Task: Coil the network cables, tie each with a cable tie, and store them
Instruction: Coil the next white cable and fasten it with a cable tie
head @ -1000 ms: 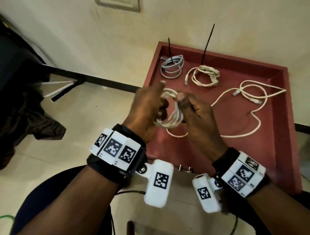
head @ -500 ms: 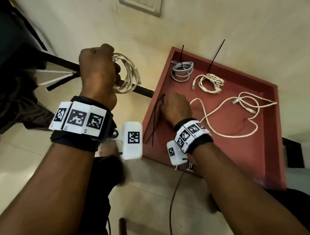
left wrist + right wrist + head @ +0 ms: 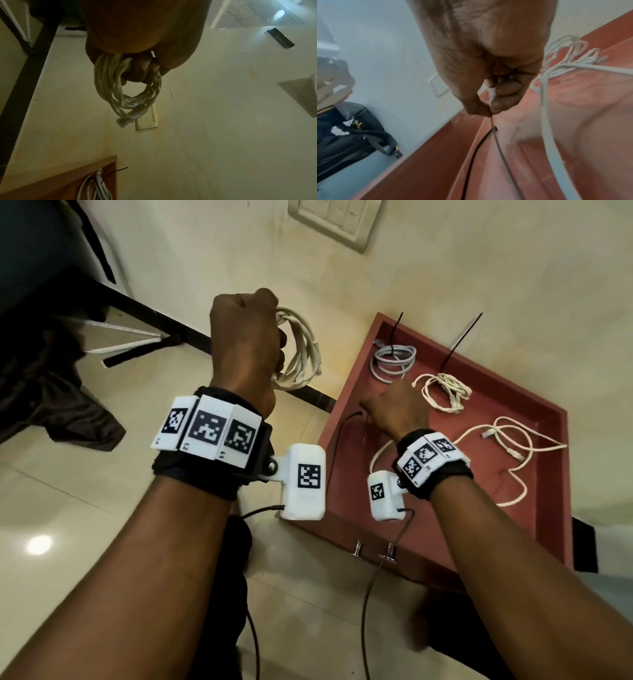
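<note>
My left hand (image 3: 245,337) is raised to the left of the red tray (image 3: 561,508) and grips a coiled white network cable (image 3: 301,347), whose loops hang from my fist (image 3: 125,94). Low over the tray's left side, my right hand (image 3: 394,409) pinches the end of a black cable tie (image 3: 494,136) between thumb and fingers. A second black tie (image 3: 476,155) lies beside it along the tray wall. A tied grey coil (image 3: 394,361) and a tied white coil (image 3: 443,392) lie at the tray's back. A loose white cable (image 3: 507,453) sprawls across the tray's right half.
The tray sits on a pale tiled floor against a cream wall with a switch plate (image 3: 334,220). A black frame bar (image 3: 164,320) and dark cloth (image 3: 51,392) lie at the left. A dark bag (image 3: 351,136) shows in the right wrist view.
Both hands held the coil over the tray a second ago. The left hand then lifted the coil up and left, while the right let go and dropped to the black ties.
</note>
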